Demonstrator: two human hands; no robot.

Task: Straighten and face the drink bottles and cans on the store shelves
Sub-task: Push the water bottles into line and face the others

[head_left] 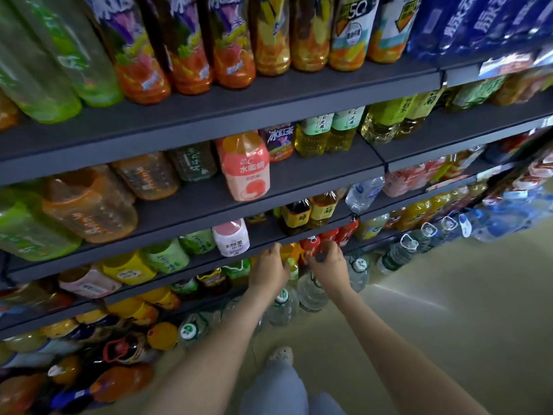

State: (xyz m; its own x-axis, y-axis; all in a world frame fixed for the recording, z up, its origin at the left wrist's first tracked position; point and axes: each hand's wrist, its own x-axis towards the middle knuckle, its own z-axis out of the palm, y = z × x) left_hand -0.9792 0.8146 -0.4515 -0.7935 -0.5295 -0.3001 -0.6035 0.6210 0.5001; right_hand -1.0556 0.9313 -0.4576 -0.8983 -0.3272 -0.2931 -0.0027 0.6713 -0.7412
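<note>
Big water bottles (282, 307) on the floor (419, 295). Above them the left hand (269, 266) reaches an orange bottle (288, 252) and the right hand (330, 263) reaches red bottles (311, 244), just under a shelf (257, 246). Fingers curled and blurred, can't tell the grip.

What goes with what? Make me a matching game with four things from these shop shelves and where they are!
Things:
1. tall pink bottle
2. big clear water jugs
3. blue packs
4. small white-and-pink bottle

Places:
A. on the floor
B. top shelf, far right
C. second shelf down
D. third shelf down

Pairs: 1-C, 2-A, 3-B, 4-D
</note>
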